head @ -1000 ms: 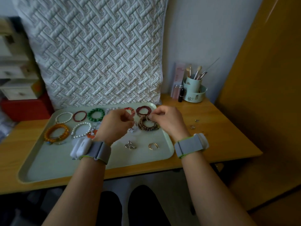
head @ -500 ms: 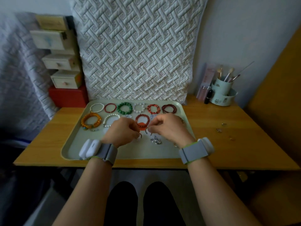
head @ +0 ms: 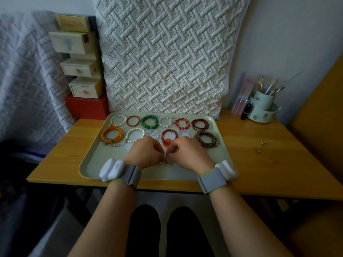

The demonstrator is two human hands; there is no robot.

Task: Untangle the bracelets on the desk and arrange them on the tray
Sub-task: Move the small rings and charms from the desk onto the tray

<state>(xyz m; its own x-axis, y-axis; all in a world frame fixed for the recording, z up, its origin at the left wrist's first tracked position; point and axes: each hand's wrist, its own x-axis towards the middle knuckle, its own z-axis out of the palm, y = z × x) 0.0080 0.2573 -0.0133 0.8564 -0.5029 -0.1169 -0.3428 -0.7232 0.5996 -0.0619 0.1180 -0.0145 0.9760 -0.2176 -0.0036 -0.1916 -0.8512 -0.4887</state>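
Hands meet over the pale green rectangular tray (head: pixel 89 164)

Centre frame, left hand (head: pixel 143 153) and right hand (head: pixel 187 153), fingers curled together, pinch small silvery metal rings (head: pixel 164 162).

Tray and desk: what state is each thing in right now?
Tray: flat on the desk, holding bracelets in two rows.
Green bracelet: lying flat, apart from its neighbours.
Orange bracelet: coiled, lying flat.
Left hand: fingers curled, pinching small metal rings.
Right hand: fingers curled, pinching the same rings.
Metal rings: between both hands, low over the tray.
Brush cup: upright, holding brushes.
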